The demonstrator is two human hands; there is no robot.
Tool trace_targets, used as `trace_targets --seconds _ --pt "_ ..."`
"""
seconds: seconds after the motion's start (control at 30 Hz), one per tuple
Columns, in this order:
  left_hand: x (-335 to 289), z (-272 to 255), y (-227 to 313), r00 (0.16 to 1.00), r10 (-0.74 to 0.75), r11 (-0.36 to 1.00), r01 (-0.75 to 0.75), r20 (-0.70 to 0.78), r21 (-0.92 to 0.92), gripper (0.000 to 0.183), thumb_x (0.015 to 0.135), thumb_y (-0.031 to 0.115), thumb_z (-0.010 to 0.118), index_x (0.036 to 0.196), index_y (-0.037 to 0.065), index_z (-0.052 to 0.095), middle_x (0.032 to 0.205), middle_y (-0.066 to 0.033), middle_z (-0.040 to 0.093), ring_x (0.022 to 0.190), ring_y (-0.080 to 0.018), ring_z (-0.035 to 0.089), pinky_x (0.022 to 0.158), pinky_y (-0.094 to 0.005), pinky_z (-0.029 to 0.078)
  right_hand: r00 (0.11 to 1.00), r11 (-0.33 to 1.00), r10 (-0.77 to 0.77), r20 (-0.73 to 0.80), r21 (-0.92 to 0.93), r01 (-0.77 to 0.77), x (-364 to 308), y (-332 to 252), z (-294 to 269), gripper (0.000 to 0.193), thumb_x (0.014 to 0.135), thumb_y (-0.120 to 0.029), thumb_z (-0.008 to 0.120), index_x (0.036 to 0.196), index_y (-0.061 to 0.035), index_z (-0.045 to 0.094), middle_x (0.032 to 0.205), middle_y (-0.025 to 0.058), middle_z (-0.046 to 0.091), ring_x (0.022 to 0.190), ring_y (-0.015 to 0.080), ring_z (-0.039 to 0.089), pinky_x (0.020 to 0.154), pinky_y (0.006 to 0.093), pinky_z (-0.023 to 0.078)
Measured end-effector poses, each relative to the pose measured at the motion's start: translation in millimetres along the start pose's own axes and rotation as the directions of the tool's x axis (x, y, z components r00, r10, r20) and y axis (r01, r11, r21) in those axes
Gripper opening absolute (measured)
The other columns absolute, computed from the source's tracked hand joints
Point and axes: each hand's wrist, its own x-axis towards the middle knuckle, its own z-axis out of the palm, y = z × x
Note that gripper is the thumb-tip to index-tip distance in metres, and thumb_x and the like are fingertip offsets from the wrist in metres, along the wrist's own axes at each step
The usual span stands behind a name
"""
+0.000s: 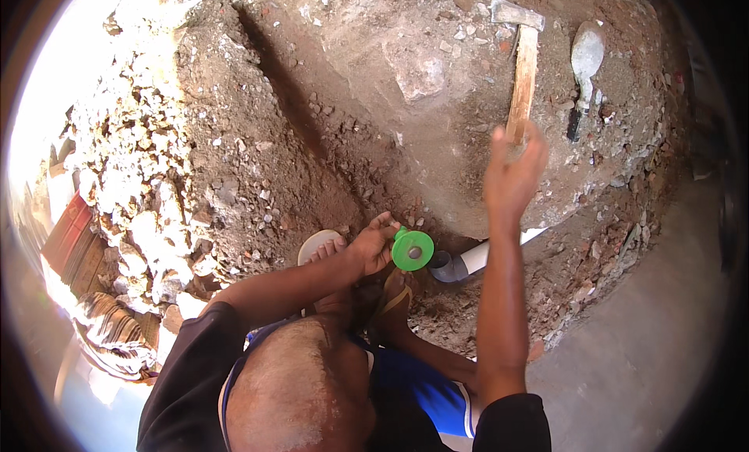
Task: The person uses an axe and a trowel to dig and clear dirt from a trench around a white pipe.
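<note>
My left hand is closed on a green round disc with a grey hub, held low over the trench beside a pipe's grey elbow. What kind of thing the disc is, I cannot tell. My right hand is raised farther out, slightly blurred, with thumb and fingers apart. Between its fingertips shows the lower end of a hammer's wooden handle; whether they touch it is unclear. The hammer's grey head points away from me. Right of it lies a trowel with a dusty rounded blade and dark handle.
From the elbow a white pipe runs right beneath my right forearm. A large earth-covered rock and a narrow groove lie ahead. Rubble is heaped at left, near stacked reddish-brown sheets. Grey floor lies at right.
</note>
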Motion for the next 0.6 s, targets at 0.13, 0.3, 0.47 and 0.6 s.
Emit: trace_targets --seconds 0.13,0.3,0.47,0.6 --pt "-1 0 8 0.967 -0.112 0.989 0.085 0.227 0.124 0.032 0.100 0.010 0.049 0.132 0.009 0.046 0.114 -0.0093 0.060 0.102 -0.0216 0.065 0.087 -0.0365 0.058 0.994 0.912 -0.036 0.101 -0.404 0.074 108 23 -5 0.054 0.090 -0.031 0.066 0.127 0.0049 0.050 0.118 0.0271 0.059 0.113 0.0372 0.057 0.095 0.0470 0.046" --pt "-8 -6 22 0.895 -0.126 0.900 -0.078 0.427 0.430 0.037 0.095 0.013 0.056 0.131 0.007 0.050 0.126 -0.0146 0.057 0.115 -0.0247 0.059 0.099 -0.0390 0.050 0.978 0.937 0.092 0.187 -0.349 -0.021 148 37 -13 0.043 0.081 -0.020 0.066 0.113 0.0068 0.057 0.104 0.0288 0.067 0.099 0.0392 0.067 0.085 0.0448 0.051" --pt "5 -21 21 0.825 0.174 -0.180 -0.510 0.537 0.841 0.050 0.081 0.027 0.071 0.125 0.009 0.054 0.121 -0.0205 0.057 0.112 -0.0372 0.058 0.093 -0.0430 0.049 0.821 0.473 0.188 0.539 0.683 -0.557 124 8 -36 0.039 0.085 -0.013 0.061 0.119 0.0049 0.058 0.075 0.0067 0.055 0.057 0.0113 0.053 0.040 0.0241 0.044" --pt "-32 20 23 0.753 0.386 -0.410 -0.378 0.533 0.830 0.045 0.075 0.027 0.075 0.113 0.009 0.060 0.110 -0.0195 0.059 0.105 -0.0392 0.058 0.088 -0.0433 0.051 0.997 0.409 0.073 0.035 0.910 -0.062 119 -67 -87 0.039 0.084 -0.011 0.073 0.116 0.0043 0.057 0.084 0.0104 0.062 0.062 0.0116 0.059 0.046 0.0243 0.053"
